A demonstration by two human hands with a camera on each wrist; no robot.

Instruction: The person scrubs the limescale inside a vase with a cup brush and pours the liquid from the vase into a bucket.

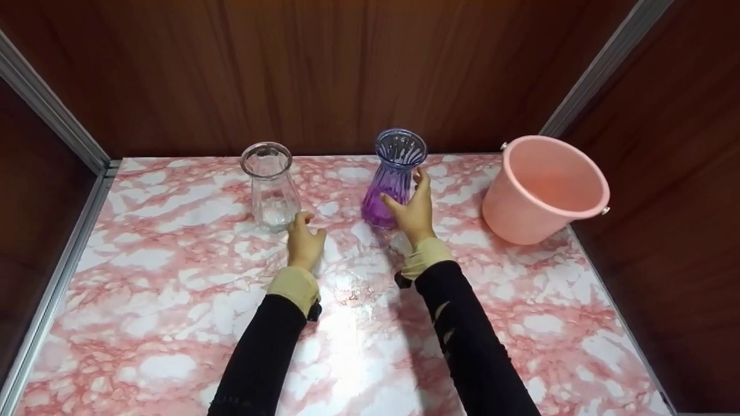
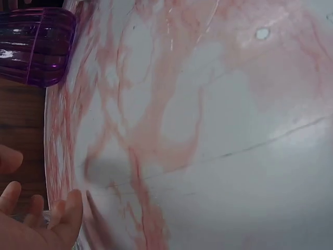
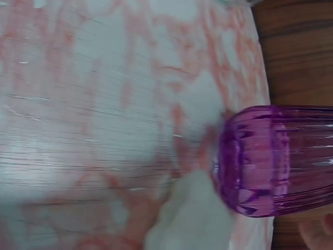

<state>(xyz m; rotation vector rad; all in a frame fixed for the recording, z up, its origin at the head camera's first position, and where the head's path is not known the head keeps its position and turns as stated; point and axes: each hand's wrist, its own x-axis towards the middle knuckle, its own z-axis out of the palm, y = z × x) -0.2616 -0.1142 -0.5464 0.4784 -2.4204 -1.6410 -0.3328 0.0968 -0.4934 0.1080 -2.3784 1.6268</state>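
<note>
A purple ribbed glass vase stands upright at the back middle, brighter purple in its lower part. My right hand is curved about its near right side; the thumb overlaps the glass in the head view. In the right wrist view, fingertips show beside the vase with a small gap, and the thumb is out of sight. To the left stands a clear glass vase. My left hand is by its lower right side, thumb and fingers spread apart, holding nothing; loosely bent fingers appear in the left wrist view.
A pink bucket stands at the back right. A pale lump lies near my right wrist. Shiny wet-looking marks lie between the arms on the red-and-white marbled table. Brown wood panels enclose the back and sides.
</note>
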